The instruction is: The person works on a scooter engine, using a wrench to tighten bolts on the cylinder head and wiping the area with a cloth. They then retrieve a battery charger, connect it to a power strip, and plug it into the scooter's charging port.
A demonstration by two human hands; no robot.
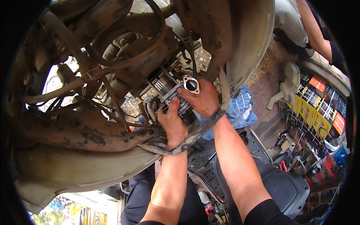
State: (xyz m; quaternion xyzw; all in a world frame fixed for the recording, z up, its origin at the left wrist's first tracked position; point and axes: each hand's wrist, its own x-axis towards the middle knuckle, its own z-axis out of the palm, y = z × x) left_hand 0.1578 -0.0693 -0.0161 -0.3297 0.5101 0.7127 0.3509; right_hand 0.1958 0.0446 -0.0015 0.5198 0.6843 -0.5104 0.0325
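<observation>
Cylinder: finned metal engine cylinder (pixel 176 99) sits at the centre of the scene, set in among the rusty underside of a small motorcycle; its fins run pale and greasy between the two hands
Flange: small pale flange with a dark round port (pixel 191 85) sits at the cylinder's far right end, just beside the right fingertips
Left hand: left hand (pixel 171 122) comes up from the near edge; its fingers are closed round the near left side of the cylinder, thumb pointing far
Right hand: right hand (pixel 198 99) lies over the right side of the cylinder, fingers curled onto the fins and gripping them; its wrist passes behind a dark curved bar (pixel 195 135)
Frame: mud-caked frame tube (pixel 75 131) runs across the left, with cables and hoses (pixel 93 71) tangled above it; a dirty pale fender (pixel 67 168) curves along the near left
Cloth: blue cloth (pixel 242 108) lies just right of the right hand
Right side: black seat (pixel 285 187) near right; yellow and orange boxes (pixel 315 108) on shelves far right
Other person: someone in a pale top (pixel 290 20) at the far right, well apart from the hands
</observation>
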